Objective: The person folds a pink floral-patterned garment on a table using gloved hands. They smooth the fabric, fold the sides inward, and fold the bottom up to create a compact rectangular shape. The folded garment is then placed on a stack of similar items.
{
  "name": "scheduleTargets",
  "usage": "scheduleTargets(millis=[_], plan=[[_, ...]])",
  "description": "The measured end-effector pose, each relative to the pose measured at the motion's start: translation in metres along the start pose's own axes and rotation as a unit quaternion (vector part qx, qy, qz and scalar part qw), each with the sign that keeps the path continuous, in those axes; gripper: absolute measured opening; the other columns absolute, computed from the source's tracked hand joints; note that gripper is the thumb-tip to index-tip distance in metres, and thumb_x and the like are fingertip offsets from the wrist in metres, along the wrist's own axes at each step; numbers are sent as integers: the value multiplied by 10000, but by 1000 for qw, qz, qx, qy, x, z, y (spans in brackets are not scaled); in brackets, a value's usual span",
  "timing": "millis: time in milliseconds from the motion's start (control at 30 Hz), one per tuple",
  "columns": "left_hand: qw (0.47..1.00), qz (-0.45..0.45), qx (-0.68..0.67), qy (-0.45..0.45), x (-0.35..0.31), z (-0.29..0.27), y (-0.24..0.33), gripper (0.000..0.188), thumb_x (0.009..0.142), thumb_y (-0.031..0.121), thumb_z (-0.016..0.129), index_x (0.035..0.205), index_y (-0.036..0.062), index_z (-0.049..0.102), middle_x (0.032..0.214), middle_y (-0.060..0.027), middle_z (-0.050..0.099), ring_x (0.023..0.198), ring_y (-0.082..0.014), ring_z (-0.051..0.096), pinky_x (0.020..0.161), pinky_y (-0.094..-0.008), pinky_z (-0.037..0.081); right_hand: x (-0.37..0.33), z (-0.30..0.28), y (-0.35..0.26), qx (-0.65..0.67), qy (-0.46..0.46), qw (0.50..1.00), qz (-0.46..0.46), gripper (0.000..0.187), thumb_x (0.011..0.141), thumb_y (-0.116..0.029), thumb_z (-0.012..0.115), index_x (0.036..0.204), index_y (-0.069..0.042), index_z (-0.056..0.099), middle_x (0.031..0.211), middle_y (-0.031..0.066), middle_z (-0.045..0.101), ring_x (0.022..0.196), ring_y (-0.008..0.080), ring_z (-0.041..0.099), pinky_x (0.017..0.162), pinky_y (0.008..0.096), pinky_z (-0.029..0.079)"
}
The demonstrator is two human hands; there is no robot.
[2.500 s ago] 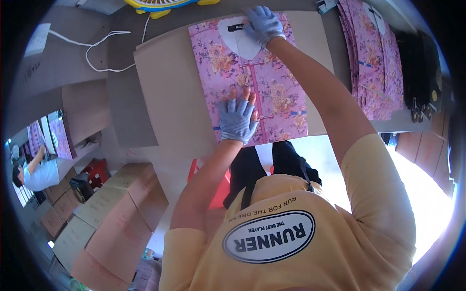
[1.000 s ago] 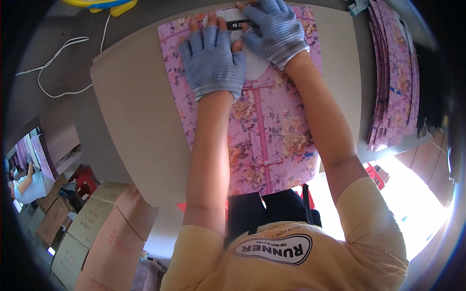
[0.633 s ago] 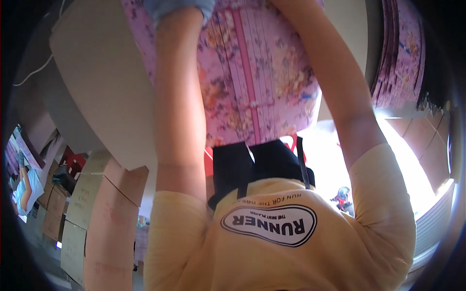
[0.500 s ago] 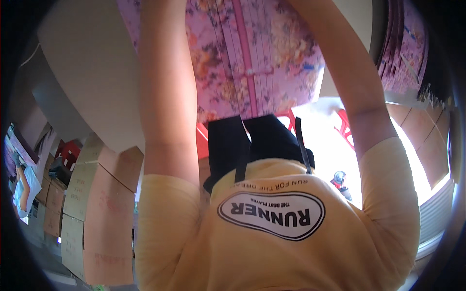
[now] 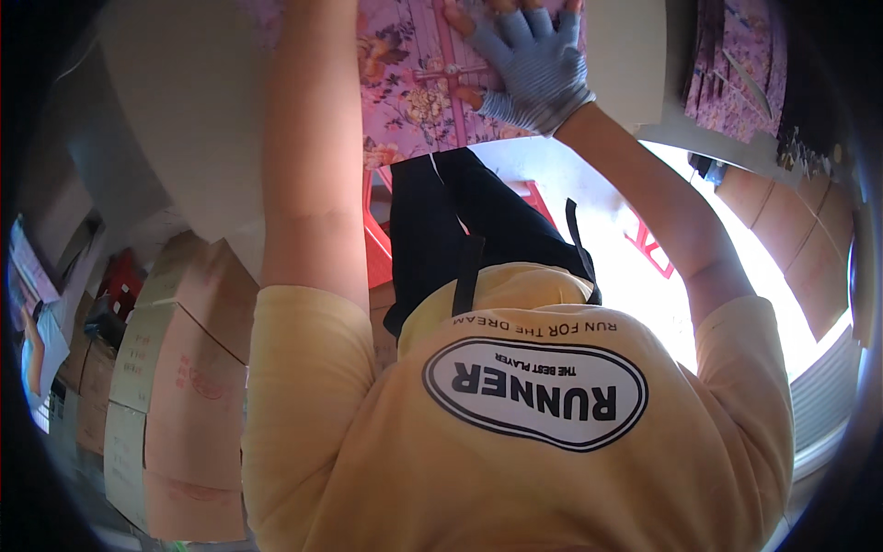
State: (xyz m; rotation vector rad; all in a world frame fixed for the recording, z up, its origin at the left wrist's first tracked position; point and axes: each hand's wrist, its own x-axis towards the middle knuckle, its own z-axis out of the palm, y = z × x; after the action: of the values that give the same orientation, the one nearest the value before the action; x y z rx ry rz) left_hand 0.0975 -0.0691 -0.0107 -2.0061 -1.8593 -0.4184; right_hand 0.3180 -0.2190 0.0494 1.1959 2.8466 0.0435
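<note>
A pink floral sheet (image 5: pixel 405 101) with a darker pink strip down its middle lies on the pale tabletop (image 5: pixel 175 138). On its right part rests my right hand (image 5: pixel 538 74), in a grey-blue striped fingerless glove. Its fingers are spread and lie flat on the sheet, holding nothing. My left forearm stretches over the left part of the sheet and leaves the picture at the upper edge, so the left hand is out of sight. The far end of the sheet is cut off too.
A stack of similar floral pieces (image 5: pixel 722 101) lies to the right. Cartons (image 5: pixel 193 396) are piled at the left, and more boxes (image 5: pixel 800 221) stand at the right. Red stool-like frames (image 5: pixel 648 248) show below the table. Another person's arm (image 5: pixel 34 354) shows at the far left.
My right hand has come into view from beyond the upper edge, nearer to me, and lies on the sheet. The sheet's near edge and right side show less over the table now.
</note>
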Motion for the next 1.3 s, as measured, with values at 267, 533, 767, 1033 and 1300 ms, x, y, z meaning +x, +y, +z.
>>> scheduleTargets(millis=[267, 533, 767, 1033, 1300], plan=[[989, -14, -107, -98, -100, -72, 57, 530, 922, 383, 450, 1390, 137, 485, 1491, -100, 392, 1386, -332, 308, 1071, -533, 277, -7, 6, 6, 36, -85, 995, 32, 812, 809, -652, 519, 1500, -305, 275, 1588, 93, 181, 1468, 346, 125, 1026, 776, 102], [971, -32, -156, -179, -160, -135, 76, 647, 885, 437, 483, 1430, 95, 413, 1522, -132, 327, 1381, -374, 310, 1074, -592, 242, -5, 1, 17, 50, 14, 999, 5, 582, 857, -481, 507, 1405, -296, 443, 1464, 72, 395, 1377, 320, 329, 1045, 700, 201], [968, -26, -192, -158, -158, -134, 86, 607, 892, 422, 465, 1399, 89, 435, 1518, -127, 335, 1332, -399, 367, 1038, -612, 281, 156, 92, 207, 17, 213, 966, -145, 304, 842, -381, 580, 1053, -179, 662, 958, 37, 660, 886, 237, 629, 826, 453, 474], [967, -44, -184, -168, -158, -134, 79, 619, 898, 410, 469, 1425, 91, 407, 1527, -124, 326, 1333, -404, 367, 1022, -627, 288, 259, 9, 204, 47, 175, 983, 44, 530, 893, -469, 495, 1291, -121, 529, 1248, 142, 558, 1187, 333, 503, 1001, 442, 417], [966, -41, -181, -181, -156, -136, 80, 605, 874, 399, 503, 1388, 83, 457, 1508, -143, 350, 1321, -398, 387, 1026, -619, 295, 220, 32, 184, -44, 106, 992, -50, 688, 923, -586, 391, 1475, -180, 331, 1548, 133, 273, 1431, 317, 247, 1144, 541, 208]])
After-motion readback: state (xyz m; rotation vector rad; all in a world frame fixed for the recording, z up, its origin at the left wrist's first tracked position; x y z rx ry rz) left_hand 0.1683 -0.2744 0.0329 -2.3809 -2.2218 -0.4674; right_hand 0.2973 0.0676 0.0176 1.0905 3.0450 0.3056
